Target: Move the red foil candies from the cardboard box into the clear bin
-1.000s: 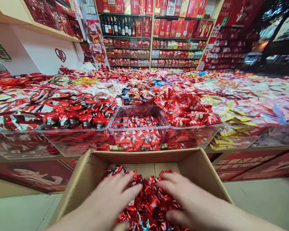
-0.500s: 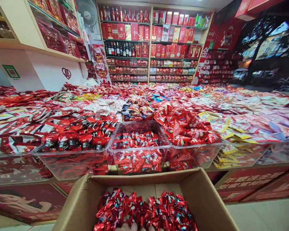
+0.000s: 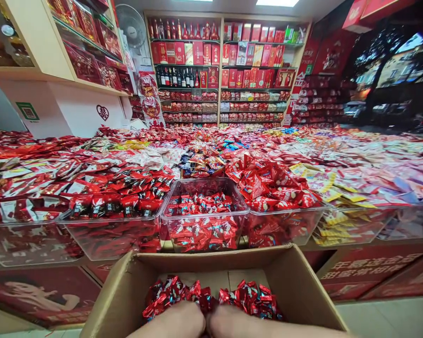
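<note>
Two bare hands, the left hand [image 3: 183, 318] and the right hand [image 3: 231, 320], are side by side at the near end of one big brown cardboard box [image 3: 211, 256]. Both reach down into small, shiny red candies with bits of blue [image 3: 174, 293]. The fingers are hidden and the hands are a bit blurry, so I cannot tell how far open they are or if they hold anything. The candies lie on the floor of the box, too many to count. They make two heaps, one nearer the left wall and one nearer the right wall. Some bare floor shows by the far edge.

Just past the box is one long counter [image 3: 167, 245]. Six clear plastic tubs show along its front edge. The middle tub [image 3: 204, 185] has small red and blue candies below its rim. The tub to its left has red and black packets [image 3: 113, 206] piled high. The tub to its right has big red packets [image 3: 257, 185]. Next on the right are yellow packets [image 3: 338, 225].

Behind these, many more packets spread to the far edge. On the back wall is one tall wooden shelf [image 3: 219, 70] with bottles and red boxes. One round grey fan [image 3: 129, 32] is left of it. Two bright lights [image 3: 278, 2] show on the ceiling.
</note>
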Action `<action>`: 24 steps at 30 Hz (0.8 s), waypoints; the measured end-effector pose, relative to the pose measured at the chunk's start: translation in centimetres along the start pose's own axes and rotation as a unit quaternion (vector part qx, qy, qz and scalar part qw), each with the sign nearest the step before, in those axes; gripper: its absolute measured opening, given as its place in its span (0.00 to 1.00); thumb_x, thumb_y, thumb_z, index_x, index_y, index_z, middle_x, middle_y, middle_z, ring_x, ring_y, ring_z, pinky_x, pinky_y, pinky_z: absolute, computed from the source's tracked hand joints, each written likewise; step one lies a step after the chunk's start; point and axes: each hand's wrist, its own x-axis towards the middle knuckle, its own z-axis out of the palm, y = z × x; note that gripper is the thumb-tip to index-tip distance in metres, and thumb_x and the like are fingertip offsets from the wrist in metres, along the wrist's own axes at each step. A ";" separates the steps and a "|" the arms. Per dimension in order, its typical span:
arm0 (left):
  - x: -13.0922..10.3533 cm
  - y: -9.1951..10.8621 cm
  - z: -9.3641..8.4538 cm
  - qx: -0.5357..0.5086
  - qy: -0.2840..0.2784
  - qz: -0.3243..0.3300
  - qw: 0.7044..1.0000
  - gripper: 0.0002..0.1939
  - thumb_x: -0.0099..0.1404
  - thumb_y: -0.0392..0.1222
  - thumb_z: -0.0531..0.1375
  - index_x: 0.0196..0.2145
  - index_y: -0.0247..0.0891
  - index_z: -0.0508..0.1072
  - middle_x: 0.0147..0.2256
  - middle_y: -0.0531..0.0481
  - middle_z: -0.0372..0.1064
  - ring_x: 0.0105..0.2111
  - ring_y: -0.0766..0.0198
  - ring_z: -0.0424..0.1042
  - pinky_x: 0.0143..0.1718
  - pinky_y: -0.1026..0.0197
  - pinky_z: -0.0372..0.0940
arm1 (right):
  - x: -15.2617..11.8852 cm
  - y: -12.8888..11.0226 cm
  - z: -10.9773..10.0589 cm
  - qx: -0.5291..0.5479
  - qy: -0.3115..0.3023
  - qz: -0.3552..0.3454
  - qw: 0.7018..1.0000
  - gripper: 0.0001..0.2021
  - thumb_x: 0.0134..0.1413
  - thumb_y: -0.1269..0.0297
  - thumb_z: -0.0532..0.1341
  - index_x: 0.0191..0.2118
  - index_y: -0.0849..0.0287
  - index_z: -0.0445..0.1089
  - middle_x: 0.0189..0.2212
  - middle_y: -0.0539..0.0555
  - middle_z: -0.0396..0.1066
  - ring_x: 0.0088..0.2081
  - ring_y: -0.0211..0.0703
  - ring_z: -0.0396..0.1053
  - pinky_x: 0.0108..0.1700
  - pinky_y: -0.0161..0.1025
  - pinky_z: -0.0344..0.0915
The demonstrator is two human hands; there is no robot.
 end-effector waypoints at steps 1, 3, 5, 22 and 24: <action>-0.3 0.1 -0.8 -0.005 0.026 0.000 1.000 0.09 0.48 0.32 0.52 0.24 0.39 0.71 0.25 0.48 0.70 0.28 0.58 0.68 0.29 0.60 0.61 | -0.1 0.2 -1.0 0.007 0.004 -0.007 1.000 0.11 0.33 0.73 0.58 0.29 0.60 0.71 0.23 0.52 0.71 0.26 0.44 0.68 0.26 0.34 0.62; -0.9 0.3 -2.2 -0.021 0.084 -0.002 0.996 0.11 0.50 0.31 0.49 0.29 0.39 0.68 0.32 0.48 0.68 0.33 0.60 0.66 0.33 0.62 0.60 | -0.6 0.8 -2.8 0.030 0.024 -0.017 0.999 0.13 0.31 0.72 0.58 0.31 0.61 0.71 0.25 0.52 0.70 0.26 0.42 0.67 0.25 0.32 0.61; -1.1 0.8 -3.2 -0.099 0.172 -0.024 0.980 0.12 0.48 0.31 0.49 0.32 0.39 0.65 0.33 0.49 0.65 0.33 0.63 0.63 0.34 0.63 0.59 | -1.0 1.4 -4.5 0.062 0.048 -0.027 0.997 0.16 0.32 0.69 0.57 0.35 0.60 0.69 0.29 0.51 0.70 0.27 0.40 0.65 0.24 0.30 0.59; -1.2 3.0 -4.2 -0.781 0.063 -0.137 0.607 0.22 0.50 0.55 0.55 0.41 0.41 0.67 0.25 0.50 0.68 0.20 0.68 0.66 0.17 0.67 0.62 | -2.3 1.0 -6.4 0.359 0.054 -0.099 0.927 0.24 0.33 0.69 0.62 0.43 0.59 0.63 0.31 0.49 0.68 0.30 0.38 0.63 0.30 0.30 0.60; -1.2 2.9 -3.9 -0.761 0.100 -0.168 0.619 0.22 0.49 0.54 0.57 0.41 0.42 0.67 0.25 0.50 0.69 0.19 0.68 0.66 0.16 0.68 0.62 | -2.5 1.1 -6.8 0.386 0.030 -0.104 0.916 0.26 0.31 0.68 0.64 0.44 0.58 0.63 0.30 0.48 0.68 0.31 0.37 0.63 0.31 0.31 0.60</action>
